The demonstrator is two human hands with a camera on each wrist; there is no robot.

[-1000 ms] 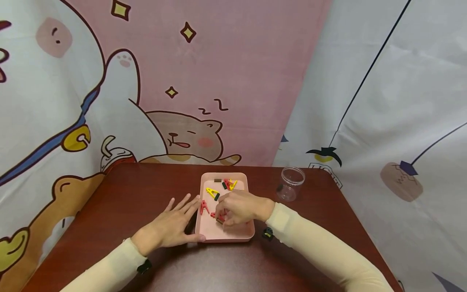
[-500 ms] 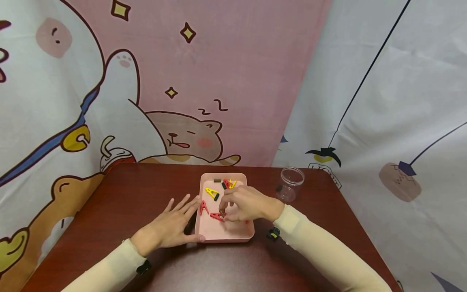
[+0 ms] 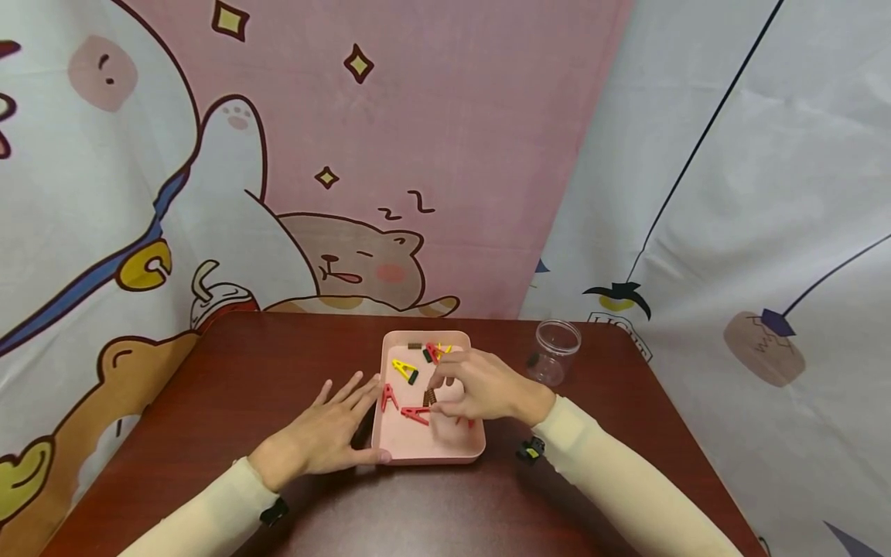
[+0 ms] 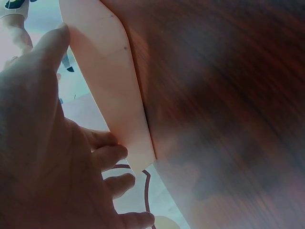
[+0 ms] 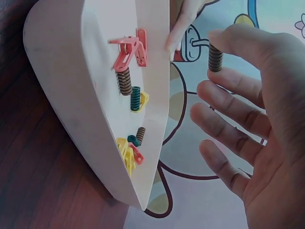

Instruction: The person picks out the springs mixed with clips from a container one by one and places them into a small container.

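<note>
My right hand [image 3: 487, 387] is over the pink tray [image 3: 411, 445]. In the right wrist view its thumb and index finger pinch a brown coil spring [image 5: 215, 58] by its ends, while the other fingers are spread. Under it lie a red clip [image 3: 415, 415] and another brown spring [image 5: 124, 82]. My left hand [image 3: 323, 433] lies spread at the tray's left side, thumb on the near corner and fingertips at the rim. A second red clip [image 3: 388, 398] is close to those fingertips. The yellow clip [image 3: 402, 367] lies beside a dark green spring [image 3: 413, 377].
At the tray's far end are a small brown spring [image 3: 414, 346], a red clip [image 3: 433, 353] and yellow clips [image 5: 125, 153]. A clear jar [image 3: 554, 352] stands to the right on the brown table [image 3: 292, 348]. A cartoon-printed cloth [image 3: 452, 155] hangs behind.
My right hand has shifted slightly right and up, lifting the brown spring away from the red clip, which is now more exposed. The left hand has stayed at the tray.
</note>
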